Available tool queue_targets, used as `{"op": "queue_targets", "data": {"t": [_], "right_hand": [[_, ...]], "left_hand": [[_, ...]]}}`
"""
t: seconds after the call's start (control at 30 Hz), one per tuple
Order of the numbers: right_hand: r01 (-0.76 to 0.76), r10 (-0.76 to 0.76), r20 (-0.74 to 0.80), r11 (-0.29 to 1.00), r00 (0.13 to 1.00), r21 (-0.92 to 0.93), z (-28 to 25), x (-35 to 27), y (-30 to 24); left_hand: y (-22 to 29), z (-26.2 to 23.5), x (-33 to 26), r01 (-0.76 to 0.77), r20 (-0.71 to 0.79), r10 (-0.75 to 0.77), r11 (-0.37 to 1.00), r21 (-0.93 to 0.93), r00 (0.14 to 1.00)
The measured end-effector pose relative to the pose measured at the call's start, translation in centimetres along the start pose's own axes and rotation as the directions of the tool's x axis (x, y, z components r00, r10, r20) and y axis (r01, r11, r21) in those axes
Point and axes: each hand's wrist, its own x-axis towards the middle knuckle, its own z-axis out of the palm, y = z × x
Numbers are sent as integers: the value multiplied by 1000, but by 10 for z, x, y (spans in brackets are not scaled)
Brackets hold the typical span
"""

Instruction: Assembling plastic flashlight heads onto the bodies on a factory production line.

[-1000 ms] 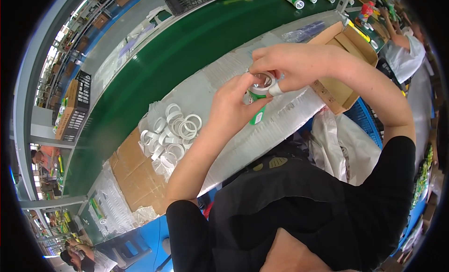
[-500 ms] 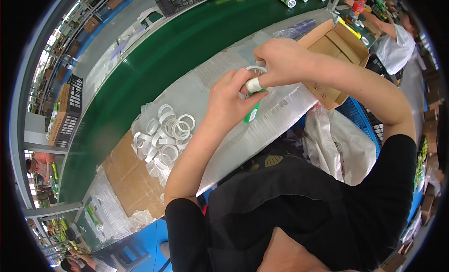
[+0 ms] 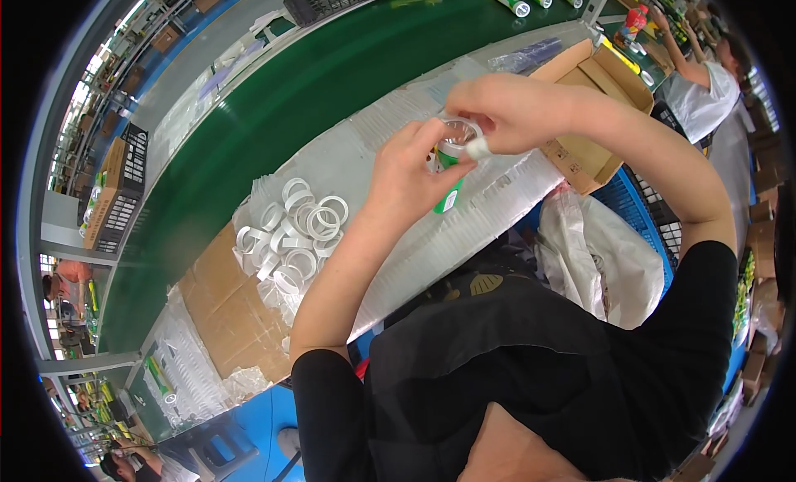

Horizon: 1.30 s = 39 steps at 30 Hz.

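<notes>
A green flashlight (image 3: 448, 198) stands nearly upright, lens end up, over the plastic-covered bench. My left hand (image 3: 406, 171) is closed around its upper body, hiding part of the barrel. Around its clear lens sits a white ring (image 3: 472, 124). My right hand (image 3: 507, 109) grips this ring from the right, fingers curled at the far side and a white-wrapped digit at the near side; its fingers are slightly blurred. Left of my left forearm lies a pile of loose white rings (image 3: 297, 233), several overlapping.
A flat cardboard sheet (image 3: 228, 304) lies left of the pile. An open cardboard box (image 3: 593, 76) sits under my right forearm, above a blue crate (image 3: 643, 213). Beyond the bench runs a green conveyor belt (image 3: 332, 88) carrying flashlights (image 3: 507, 1). Another person (image 3: 705, 88) works at far right.
My right hand has shifted its grip around the flashlight's head, its wrapped digit moving right, and the lens shows more. My left hand stays on the barrel.
</notes>
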Motion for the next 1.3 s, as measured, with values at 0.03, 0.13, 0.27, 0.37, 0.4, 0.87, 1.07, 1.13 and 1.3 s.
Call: {"op": "queue_targets", "data": {"t": [0.03,0.13,0.27,0.37,0.4,0.87,1.07,1.13,1.3], "right_hand": [[-156,171,158,983,973,-102,-4,3,-10],[-322,353,95,915,931,-242,2,9,-8],[95,-54,-190,972,980,215,15,0,10],[-228,217,-78,952,973,-202,17,3,-6],[-315,334,39,916,942,-248,5,10,-17],[-190,289,-266,920,919,343,58,-10,9],[166,-80,-266,934,961,318,40,-5,16],[44,39,-236,942,971,333,42,-4,6],[-43,393,-407,761,825,648,90,-15,-3]], "left_hand": [[0,0,-2,-32,-6,32,999,20,999],[3,-2,2,38,41,-39,999,20,998],[-5,0,0,27,5,-27,998,-62,1000],[-2,-1,-2,12,10,-12,1000,-11,1000],[-4,-3,-1,34,2,-34,999,-15,999],[-8,-6,-3,69,23,-68,996,-58,997],[-13,-6,-3,86,-11,-87,989,-118,996],[-15,-6,-4,39,-45,-43,996,-84,998],[-20,-6,-8,36,-44,-41,993,-112,998]]}}
